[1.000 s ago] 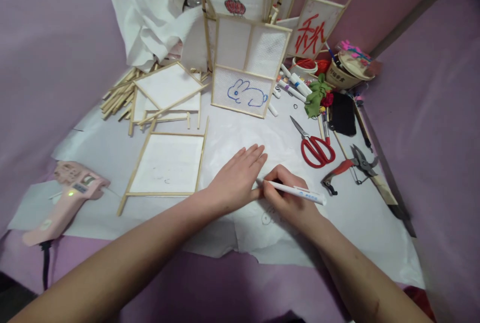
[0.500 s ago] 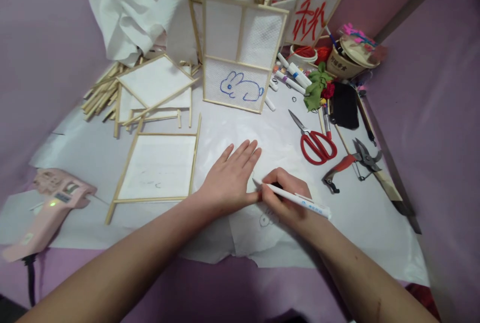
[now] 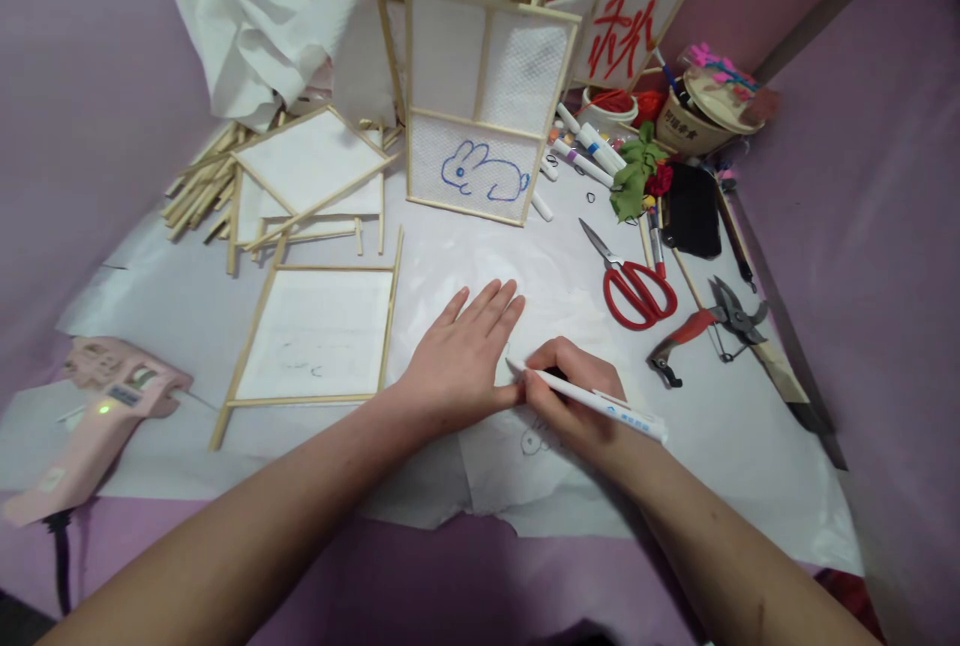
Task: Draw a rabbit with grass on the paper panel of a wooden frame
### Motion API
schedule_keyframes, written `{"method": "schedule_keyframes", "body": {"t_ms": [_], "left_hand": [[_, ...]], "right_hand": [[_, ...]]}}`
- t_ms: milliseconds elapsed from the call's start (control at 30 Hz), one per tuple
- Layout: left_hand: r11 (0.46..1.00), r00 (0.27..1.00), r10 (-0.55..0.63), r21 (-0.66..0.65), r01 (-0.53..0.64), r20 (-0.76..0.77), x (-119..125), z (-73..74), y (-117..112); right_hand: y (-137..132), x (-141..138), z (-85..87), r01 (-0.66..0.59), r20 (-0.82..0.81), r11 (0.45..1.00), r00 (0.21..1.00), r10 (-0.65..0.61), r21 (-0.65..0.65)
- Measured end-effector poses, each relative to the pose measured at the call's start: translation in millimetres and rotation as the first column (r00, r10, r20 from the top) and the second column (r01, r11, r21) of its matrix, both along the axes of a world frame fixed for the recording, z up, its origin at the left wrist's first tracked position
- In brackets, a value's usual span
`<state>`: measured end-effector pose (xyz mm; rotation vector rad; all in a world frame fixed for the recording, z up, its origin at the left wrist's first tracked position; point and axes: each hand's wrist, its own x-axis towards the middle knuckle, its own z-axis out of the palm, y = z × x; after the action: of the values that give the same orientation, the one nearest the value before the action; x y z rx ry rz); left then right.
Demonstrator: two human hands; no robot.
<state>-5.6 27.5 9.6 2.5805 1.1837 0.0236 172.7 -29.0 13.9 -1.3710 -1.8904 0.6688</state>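
The work in hand looks like line drawing on the white sheet [image 3: 510, 471] that lies near the middle of the scene, over the purple cloth. The left hand [image 3: 457, 361] lies palm down on the sheet, its fingers straight and only slightly fanned, pinning the paper flat. Just right of it, the right hand [image 3: 577, 406] has its fingers pinched around a white pen [image 3: 600, 403], the tip down at the paper close beside the left thumb. A small, faint sketch [image 3: 534, 442] shows on the sheet just near of the pen hand. I judge the drawing barely begun. Carrying the line on calls for a light, steady stroke with the sheet held taut under the flat hand, and perhaps a glance at the blue rabbit panel [image 3: 484, 171] standing upright at the far side. Red scissors [image 3: 636, 288] lie to the right, untouched.
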Motion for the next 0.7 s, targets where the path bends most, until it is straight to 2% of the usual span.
{"method": "schedule_keyframes", "body": {"t_ms": [233,467,700], "left_hand": [[1.000,1.000,0.006,0.001,-0.006,0.009,-0.1,0.8,-0.1],[1.000,1.000,0.001,0.005,-0.001,-0.012,0.2,0.8,0.0],[1.000,1.000,-0.003,0.012,0.003,-0.002,-0.4,0.0,0.0]], "right_hand": [[-0.1,0.3,0.3,0.020,0.025,1.000,0.999,-0.020,0.005],[2.5,3.0,-3.6,0.051,0.069,0.990,0.996,-0.061,0.133],[1.7,6.5,-3.6,0.123,0.132,0.977,0.980,-0.147,0.175]]}}
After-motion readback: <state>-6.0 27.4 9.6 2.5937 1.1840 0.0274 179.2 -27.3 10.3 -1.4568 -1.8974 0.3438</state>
